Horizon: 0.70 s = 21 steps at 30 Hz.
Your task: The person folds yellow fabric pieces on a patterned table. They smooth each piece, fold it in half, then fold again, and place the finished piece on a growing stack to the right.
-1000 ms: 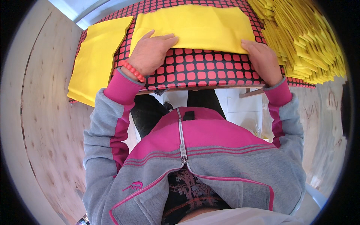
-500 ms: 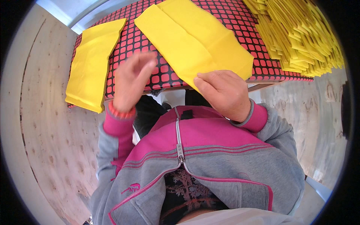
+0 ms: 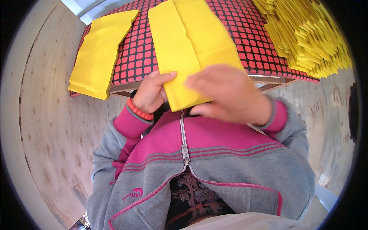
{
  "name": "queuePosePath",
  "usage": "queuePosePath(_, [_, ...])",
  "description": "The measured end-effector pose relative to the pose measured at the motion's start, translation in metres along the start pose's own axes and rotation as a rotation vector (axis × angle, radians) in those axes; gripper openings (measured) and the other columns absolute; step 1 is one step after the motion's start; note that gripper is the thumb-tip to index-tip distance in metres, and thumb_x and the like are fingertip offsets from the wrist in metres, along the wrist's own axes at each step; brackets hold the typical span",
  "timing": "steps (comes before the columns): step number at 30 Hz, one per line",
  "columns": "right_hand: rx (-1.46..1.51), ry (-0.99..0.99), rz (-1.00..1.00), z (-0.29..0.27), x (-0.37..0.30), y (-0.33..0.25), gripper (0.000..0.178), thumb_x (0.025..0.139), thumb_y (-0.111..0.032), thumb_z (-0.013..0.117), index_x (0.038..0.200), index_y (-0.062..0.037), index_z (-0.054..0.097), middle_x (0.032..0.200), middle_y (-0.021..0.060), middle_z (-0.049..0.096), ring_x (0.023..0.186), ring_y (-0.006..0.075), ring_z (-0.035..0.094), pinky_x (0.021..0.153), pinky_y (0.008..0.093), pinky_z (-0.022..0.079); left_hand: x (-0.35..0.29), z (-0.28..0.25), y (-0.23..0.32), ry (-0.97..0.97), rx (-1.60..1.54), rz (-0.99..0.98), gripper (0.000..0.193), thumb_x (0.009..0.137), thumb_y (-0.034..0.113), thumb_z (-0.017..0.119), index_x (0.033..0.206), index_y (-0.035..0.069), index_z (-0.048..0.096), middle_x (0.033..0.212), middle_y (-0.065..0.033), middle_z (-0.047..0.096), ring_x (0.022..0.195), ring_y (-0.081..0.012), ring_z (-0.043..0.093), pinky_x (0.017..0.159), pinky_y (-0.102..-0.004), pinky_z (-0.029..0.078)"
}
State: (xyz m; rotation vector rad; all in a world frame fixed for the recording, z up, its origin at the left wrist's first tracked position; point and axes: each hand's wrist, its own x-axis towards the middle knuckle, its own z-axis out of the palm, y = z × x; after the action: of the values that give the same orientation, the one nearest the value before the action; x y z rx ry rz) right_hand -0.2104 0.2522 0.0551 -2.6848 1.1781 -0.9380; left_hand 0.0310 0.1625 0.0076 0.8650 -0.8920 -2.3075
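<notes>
A long yellow folded fabric piece [image 3: 178, 46] lies on the table, its near end sticking out past the front edge toward my body. A lengthwise fold line runs down its upper face. My left hand [image 3: 149, 94], with a red beaded bracelet at the wrist, pinches the left side of that near end, thumb on top and fingers underneath. Over the right part of the same end is my right hand [image 3: 234, 94], smeared by motion. Its thumb points left below the fabric's near edge; whether it grips the fabric cannot be made out.
Another flat yellow fabric piece [image 3: 100, 53] lies at the table's left end. A thick stack of yellow pieces [image 3: 306, 36] fills the far right corner. The table's red and black checked cover [image 3: 134, 57] shows between them. Wood-grained floor [image 3: 50, 126] surrounds the table.
My left hand has come down and right, and now pinches the near end of the middle fabric piece. That piece has swung straighter and nearer. My right hand has moved slightly lower.
</notes>
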Motion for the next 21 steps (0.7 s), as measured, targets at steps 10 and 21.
queuePosePath(10, [-0.313, 0.092, 0.159, -0.014, -0.037, 0.086, 0.074, 0.075, -0.013, 0.083, 0.143, -0.0056, 0.055, 0.146, 0.0166, 0.056, 0.133, 0.0365, 0.055, 0.109, 0.0439, 0.045, -0.028, -0.044, 0.039, -0.094, 0.115, -0.065, 0.048, 0.102, 0.009, 0.056, 0.147, -0.004, 0.047, 0.142, -0.0141, 0.061, 0.128, -0.0219, 0.062, 0.108, -0.0362, 0.05])
queuePosePath(21, [-0.344, 0.23, -0.235, 0.054, -0.015, 0.061, 0.021, 0.084, -0.016, 0.062, 0.103, -0.0065, 0.066, 0.127, 0.0111, 0.066, 0.12, 0.0286, 0.065, 0.102, 0.0415, 0.052, 0.053, -0.062, 0.139, -0.295, 0.782, -0.218, 0.057, 0.094, 0.015, 0.072, 0.144, -0.005, 0.051, 0.131, -0.0145, 0.068, 0.117, -0.0192, 0.068, 0.102, -0.0321, 0.054])
